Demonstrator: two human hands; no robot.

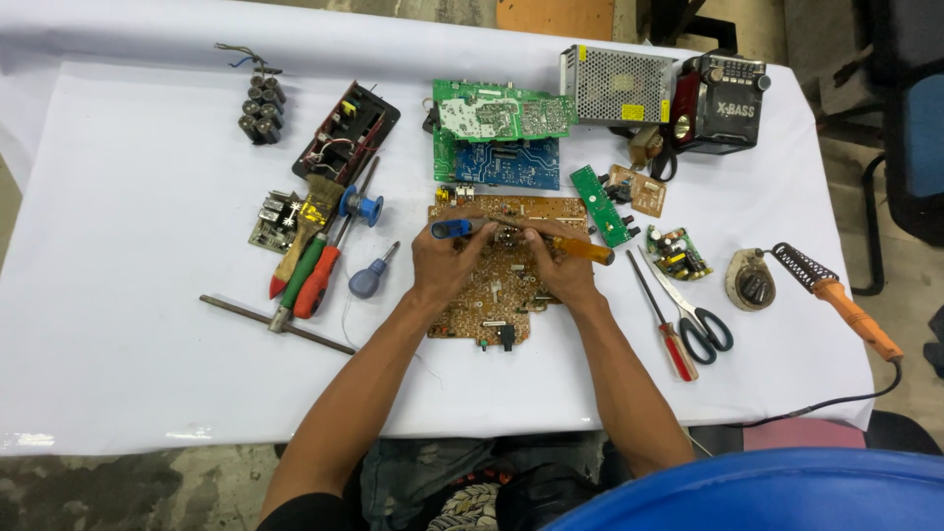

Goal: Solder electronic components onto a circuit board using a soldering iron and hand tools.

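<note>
Noted on the white table (147, 157): battery pack (262, 106) at ten o'clock; green and blue circuit boards (497, 133) at twelve; metal power supply (618, 86) and radio (720, 103) at one; scissors (696, 317) and soldering iron (846, 300) at three; screwdrivers (313, 273) at nine.

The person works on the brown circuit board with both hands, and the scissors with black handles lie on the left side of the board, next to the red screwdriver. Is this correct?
Not quite. In the head view the scissors lie to the right of the brown circuit board, not the left, beside the red screwdriver. Both the left hand and the right hand are on the board.
</note>
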